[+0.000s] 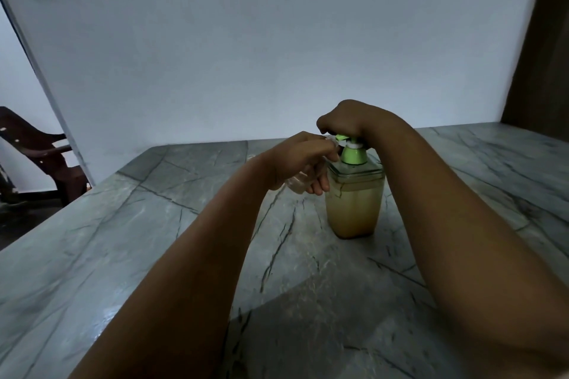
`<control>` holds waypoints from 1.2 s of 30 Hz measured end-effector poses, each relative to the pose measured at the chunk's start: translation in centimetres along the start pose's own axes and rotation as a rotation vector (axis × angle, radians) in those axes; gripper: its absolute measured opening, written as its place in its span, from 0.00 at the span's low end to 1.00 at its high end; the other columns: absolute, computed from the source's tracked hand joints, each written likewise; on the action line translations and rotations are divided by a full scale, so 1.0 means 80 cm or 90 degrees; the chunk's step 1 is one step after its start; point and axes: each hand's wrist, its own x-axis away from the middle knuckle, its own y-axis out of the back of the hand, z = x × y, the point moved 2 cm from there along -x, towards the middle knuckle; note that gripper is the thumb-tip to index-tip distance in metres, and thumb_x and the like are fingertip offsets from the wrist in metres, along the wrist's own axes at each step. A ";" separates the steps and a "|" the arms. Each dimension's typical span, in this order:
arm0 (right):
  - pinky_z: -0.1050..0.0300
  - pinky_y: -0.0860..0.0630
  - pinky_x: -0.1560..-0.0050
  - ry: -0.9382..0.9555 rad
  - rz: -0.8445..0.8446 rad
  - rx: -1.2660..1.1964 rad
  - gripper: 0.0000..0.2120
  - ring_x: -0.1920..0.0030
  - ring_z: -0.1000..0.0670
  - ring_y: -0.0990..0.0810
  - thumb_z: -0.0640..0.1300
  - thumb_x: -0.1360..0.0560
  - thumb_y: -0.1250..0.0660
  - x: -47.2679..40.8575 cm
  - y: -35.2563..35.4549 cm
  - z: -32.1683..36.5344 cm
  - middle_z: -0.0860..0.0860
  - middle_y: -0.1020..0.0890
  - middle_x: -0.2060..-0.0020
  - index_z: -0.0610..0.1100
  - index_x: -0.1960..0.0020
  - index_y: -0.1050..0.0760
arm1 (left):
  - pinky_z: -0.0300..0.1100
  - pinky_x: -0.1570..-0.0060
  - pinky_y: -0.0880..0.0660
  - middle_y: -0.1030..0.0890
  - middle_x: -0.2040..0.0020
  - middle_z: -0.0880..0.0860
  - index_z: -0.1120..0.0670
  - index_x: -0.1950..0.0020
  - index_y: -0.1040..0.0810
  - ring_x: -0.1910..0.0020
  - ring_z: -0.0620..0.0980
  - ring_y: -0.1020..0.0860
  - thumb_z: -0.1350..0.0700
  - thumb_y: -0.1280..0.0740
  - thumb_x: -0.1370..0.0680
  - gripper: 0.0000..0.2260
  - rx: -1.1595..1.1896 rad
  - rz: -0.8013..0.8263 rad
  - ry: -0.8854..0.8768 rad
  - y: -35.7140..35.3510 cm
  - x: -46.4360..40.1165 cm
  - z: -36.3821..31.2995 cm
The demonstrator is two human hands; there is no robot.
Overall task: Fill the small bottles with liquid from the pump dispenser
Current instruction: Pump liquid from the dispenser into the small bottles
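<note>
A clear square pump dispenser with yellowish liquid and a green pump top stands on the marble table. My right hand rests on the pump head from above, fingers curled over it. My left hand grips a small clear bottle, tilted, with its mouth up against the green nozzle. Most of the bottle is hidden by my fingers.
A grey-veined marble table spreads out on all sides of the dispenser. A white wall stands right behind the table. A dark wooden chair is off to the far left, a brown door frame at the right.
</note>
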 end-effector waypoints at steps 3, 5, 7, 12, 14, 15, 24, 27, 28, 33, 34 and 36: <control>0.60 0.39 0.70 0.013 -0.064 -0.012 0.14 0.72 0.49 0.37 0.42 0.25 0.40 -0.003 0.005 0.001 0.47 0.33 0.71 0.42 0.69 0.36 | 0.41 0.68 0.25 0.21 0.65 0.66 0.59 0.61 0.23 0.72 0.56 0.22 0.61 0.40 0.22 0.10 -0.010 0.003 -0.004 0.000 0.000 -0.001; 0.60 0.39 0.70 0.028 -0.101 -0.061 0.14 0.71 0.49 0.35 0.44 0.25 0.39 -0.006 0.008 0.000 0.48 0.31 0.71 0.42 0.68 0.34 | 0.41 0.68 0.25 0.20 0.66 0.65 0.59 0.59 0.24 0.72 0.56 0.22 0.60 0.40 0.22 0.09 -0.013 0.006 0.000 0.000 0.000 -0.001; 0.61 0.38 0.70 0.026 -0.095 -0.077 0.13 0.71 0.49 0.35 0.44 0.25 0.39 -0.007 0.008 0.000 0.48 0.30 0.69 0.42 0.67 0.33 | 0.41 0.68 0.25 0.20 0.67 0.63 0.59 0.60 0.24 0.72 0.55 0.22 0.60 0.40 0.21 0.10 -0.018 0.007 -0.001 0.000 -0.002 0.000; 0.61 0.37 0.70 -0.006 -0.026 -0.042 0.12 0.73 0.48 0.36 0.42 0.25 0.38 -0.004 0.004 0.000 0.47 0.33 0.70 0.41 0.66 0.34 | 0.41 0.68 0.25 0.20 0.67 0.64 0.58 0.64 0.23 0.72 0.57 0.22 0.61 0.40 0.22 0.12 -0.014 0.003 -0.006 0.001 -0.001 0.001; 0.61 0.38 0.70 -0.010 -0.015 -0.014 0.12 0.73 0.49 0.37 0.41 0.26 0.38 -0.002 0.002 -0.001 0.48 0.35 0.71 0.42 0.67 0.36 | 0.42 0.67 0.25 0.20 0.67 0.64 0.57 0.64 0.23 0.72 0.57 0.22 0.60 0.40 0.22 0.11 -0.007 0.006 -0.003 0.001 -0.001 0.002; 0.61 0.39 0.70 -0.011 -0.013 -0.002 0.12 0.73 0.49 0.38 0.41 0.27 0.39 -0.001 0.001 -0.001 0.48 0.35 0.71 0.43 0.68 0.37 | 0.42 0.67 0.25 0.20 0.66 0.64 0.57 0.63 0.23 0.72 0.57 0.22 0.60 0.40 0.23 0.10 -0.004 0.008 -0.001 0.000 -0.001 0.001; 0.58 0.38 0.63 -0.026 -0.029 0.042 0.09 0.59 0.47 0.35 0.35 0.24 0.47 0.001 0.007 0.005 0.32 0.26 0.39 0.32 0.56 0.30 | 0.41 0.69 0.24 0.21 0.65 0.66 0.59 0.61 0.23 0.73 0.56 0.22 0.61 0.41 0.22 0.10 0.001 0.012 -0.005 0.000 0.001 -0.001; 0.60 0.37 0.65 -0.026 -0.028 0.051 0.10 0.66 0.47 0.34 0.36 0.24 0.48 0.006 0.010 0.006 0.31 0.28 0.57 0.33 0.56 0.29 | 0.41 0.68 0.24 0.20 0.65 0.64 0.60 0.58 0.23 0.72 0.56 0.22 0.59 0.41 0.22 0.09 0.006 0.023 -0.004 0.001 0.001 -0.001; 0.61 0.40 0.67 -0.024 -0.024 0.054 0.09 0.70 0.47 0.37 0.36 0.23 0.48 0.008 0.010 0.008 0.38 0.31 0.63 0.38 0.61 0.33 | 0.41 0.68 0.24 0.20 0.66 0.64 0.61 0.57 0.23 0.72 0.56 0.22 0.59 0.41 0.22 0.09 0.007 0.024 -0.003 0.001 0.000 -0.001; 0.63 0.40 0.71 -0.029 0.029 0.060 0.16 0.73 0.49 0.38 0.36 0.22 0.46 0.008 0.005 0.004 0.45 0.36 0.69 0.42 0.68 0.41 | 0.41 0.69 0.24 0.20 0.66 0.64 0.60 0.61 0.23 0.72 0.56 0.22 0.61 0.42 0.22 0.11 0.011 0.019 0.010 0.000 0.000 -0.003; 0.63 0.38 0.72 -0.030 0.027 0.065 0.16 0.72 0.50 0.36 0.38 0.21 0.45 0.009 0.004 0.003 0.46 0.34 0.69 0.42 0.67 0.39 | 0.40 0.69 0.24 0.20 0.66 0.64 0.60 0.62 0.23 0.72 0.56 0.22 0.60 0.41 0.22 0.11 0.011 0.018 0.012 0.000 -0.001 -0.003; 0.62 0.38 0.71 -0.037 0.032 0.094 0.15 0.72 0.49 0.36 0.38 0.22 0.44 0.011 0.001 0.003 0.46 0.33 0.69 0.42 0.68 0.38 | 0.40 0.68 0.25 0.20 0.67 0.63 0.61 0.62 0.23 0.72 0.56 0.22 0.58 0.40 0.24 0.11 0.009 0.020 0.018 -0.001 -0.001 -0.002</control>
